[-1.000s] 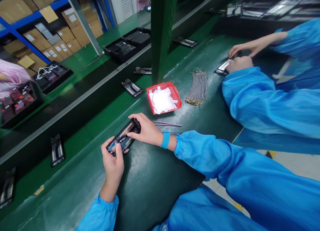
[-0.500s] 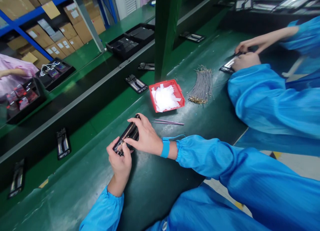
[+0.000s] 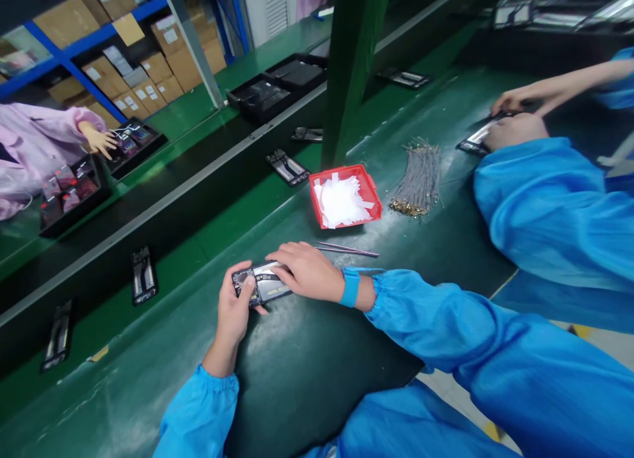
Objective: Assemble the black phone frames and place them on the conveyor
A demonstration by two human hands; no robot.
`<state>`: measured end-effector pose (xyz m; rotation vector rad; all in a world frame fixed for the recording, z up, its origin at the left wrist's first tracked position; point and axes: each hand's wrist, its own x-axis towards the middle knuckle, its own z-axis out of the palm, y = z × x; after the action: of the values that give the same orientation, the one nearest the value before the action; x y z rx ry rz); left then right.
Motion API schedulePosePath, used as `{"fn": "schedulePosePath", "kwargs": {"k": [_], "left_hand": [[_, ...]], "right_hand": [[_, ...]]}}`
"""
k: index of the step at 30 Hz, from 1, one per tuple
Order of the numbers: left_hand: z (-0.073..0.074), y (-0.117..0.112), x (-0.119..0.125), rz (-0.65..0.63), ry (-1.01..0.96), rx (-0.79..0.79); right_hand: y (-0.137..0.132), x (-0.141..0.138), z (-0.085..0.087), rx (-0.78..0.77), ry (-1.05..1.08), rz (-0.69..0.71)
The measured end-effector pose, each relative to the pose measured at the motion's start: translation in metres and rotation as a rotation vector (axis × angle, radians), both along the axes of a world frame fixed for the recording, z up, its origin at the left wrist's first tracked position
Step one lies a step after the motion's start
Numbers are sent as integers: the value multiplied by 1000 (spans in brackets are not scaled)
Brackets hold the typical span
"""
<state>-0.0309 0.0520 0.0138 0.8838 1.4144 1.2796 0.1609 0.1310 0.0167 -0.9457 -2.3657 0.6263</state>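
Note:
An opened phone body [image 3: 270, 285] lies face up between my hands, just over the green work surface, its silver inside and black ribbon cable showing. My left hand [image 3: 236, 304] grips its left end, with the thumb pressed on the circuit board part. Over the right end lies my right hand [image 3: 312, 271], fingers along the far edge and thumb on the inside; it wears a blue wrist strap [image 3: 351, 287]. Metal tweezers [image 3: 349, 250] lie just beyond the right hand. Behind them stands a red bin [image 3: 374, 212] of white paper strips [image 3: 343, 200].
Right of the bin lies a bundle of grey cables [image 3: 419, 180] with gold ends. More phone bodies [image 3: 143, 276] rest along the green belt. A green post [image 3: 349, 75] rises behind the bin. At right, a co-worker's hands [image 3: 515, 127] hold another phone body.
The phone body has gone from a tilted, raised pose to nearly flat, its inside now facing up. My right hand has turned over onto its right end. The whole view has shifted slightly.

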Motion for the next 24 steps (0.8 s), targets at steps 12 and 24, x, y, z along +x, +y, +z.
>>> {"fn": "schedulePosePath", "kwargs": {"k": [12,24], "left_hand": [[-9,-10,19,22,155,115],[-4,-15,23,103,96,133]], "right_hand": [[-12,-11,-12,-674,588,121],[-9,-11,-9,-903,808,458]]}}
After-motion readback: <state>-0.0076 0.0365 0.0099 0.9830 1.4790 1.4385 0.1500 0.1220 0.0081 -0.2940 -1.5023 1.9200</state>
